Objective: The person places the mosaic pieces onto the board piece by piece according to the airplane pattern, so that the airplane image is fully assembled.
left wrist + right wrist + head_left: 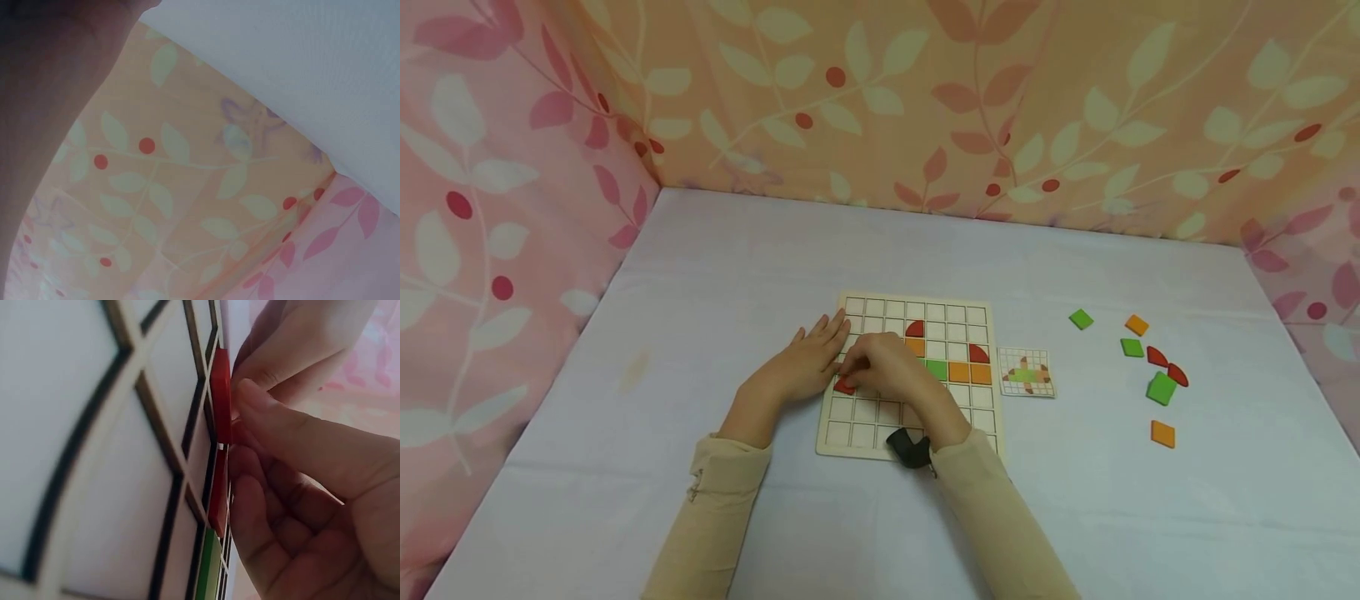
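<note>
A pale wooden grid board (pixel 853 435) lies on the table. The left hand (pixel 801 362) rests palm down over its left edge, with fingers straight. In the head view the right hand (pixel 891 367) bends over the board, pinching a red quarter-round tile (pixel 844 386) near that edge. The right wrist view shows the right hand's curled fingers (pixel 250 506) and thumb close against a raised red tile (pixel 220 397); a second red tile (pixel 217 494) sits beside it, then a green tile (pixel 209 569). Orange tiles (pixel 970 372) and a green one (pixel 936 370) fill other squares.
A small pattern card (pixel 1027 372) lies right of the board. Farther right are loose green (pixel 1161 388), orange (pixel 1162 433) and red tiles (pixel 1177 375). A black device (pixel 910 448) shows at the right wrist. Patterned cloth (pixel 880 100) hangs behind the table.
</note>
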`<action>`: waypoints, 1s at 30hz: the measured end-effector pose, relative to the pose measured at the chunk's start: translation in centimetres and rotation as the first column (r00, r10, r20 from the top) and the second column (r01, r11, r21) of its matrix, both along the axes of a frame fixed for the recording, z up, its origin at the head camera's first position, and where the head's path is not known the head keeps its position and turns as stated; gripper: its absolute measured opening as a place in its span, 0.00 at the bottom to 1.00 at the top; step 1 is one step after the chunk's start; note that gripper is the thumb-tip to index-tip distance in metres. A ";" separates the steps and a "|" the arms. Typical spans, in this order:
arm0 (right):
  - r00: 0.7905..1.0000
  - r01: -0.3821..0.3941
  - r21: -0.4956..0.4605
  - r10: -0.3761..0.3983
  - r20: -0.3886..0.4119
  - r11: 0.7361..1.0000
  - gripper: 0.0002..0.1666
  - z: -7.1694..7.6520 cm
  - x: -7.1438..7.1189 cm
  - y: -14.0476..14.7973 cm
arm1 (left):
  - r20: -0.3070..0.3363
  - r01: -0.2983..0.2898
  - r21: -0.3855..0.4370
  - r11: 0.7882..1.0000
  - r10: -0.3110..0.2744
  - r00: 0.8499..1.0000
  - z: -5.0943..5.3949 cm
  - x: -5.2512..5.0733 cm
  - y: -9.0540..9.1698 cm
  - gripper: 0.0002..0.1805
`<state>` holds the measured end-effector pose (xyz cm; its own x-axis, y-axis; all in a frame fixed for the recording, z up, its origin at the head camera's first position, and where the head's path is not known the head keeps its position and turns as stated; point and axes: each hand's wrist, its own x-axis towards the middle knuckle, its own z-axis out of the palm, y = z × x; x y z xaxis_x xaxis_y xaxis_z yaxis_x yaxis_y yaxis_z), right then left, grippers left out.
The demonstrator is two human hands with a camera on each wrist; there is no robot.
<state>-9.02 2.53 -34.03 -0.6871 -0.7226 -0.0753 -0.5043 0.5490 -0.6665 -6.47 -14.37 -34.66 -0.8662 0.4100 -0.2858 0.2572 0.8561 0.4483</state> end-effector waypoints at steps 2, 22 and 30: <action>1.000 -0.001 0.004 0.001 0.008 1.000 0.04 0.0 0.0 0.1 | -0.003 0.002 0.000 1.000 -0.002 1.000 0.0 -0.1 0.0 0.32; 0.943 0.216 -0.318 -0.113 0.313 0.923 0.10 0.2 -0.8 5.2 | -0.010 0.007 -0.002 1.000 -0.007 1.000 -0.3 -0.3 0.5 0.34; 0.885 0.384 -0.294 -0.258 0.387 0.876 0.09 0.2 -1.1 10.0 | -0.011 -0.007 -0.010 1.000 0.007 1.000 -0.6 -0.2 0.0 0.34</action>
<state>-10.13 12.54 -33.82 -0.8657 -0.4862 -0.1195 -0.0606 0.3387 -0.9389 -6.66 -14.33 -35.28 -0.8721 0.4011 -0.2803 0.2563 0.8625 0.4364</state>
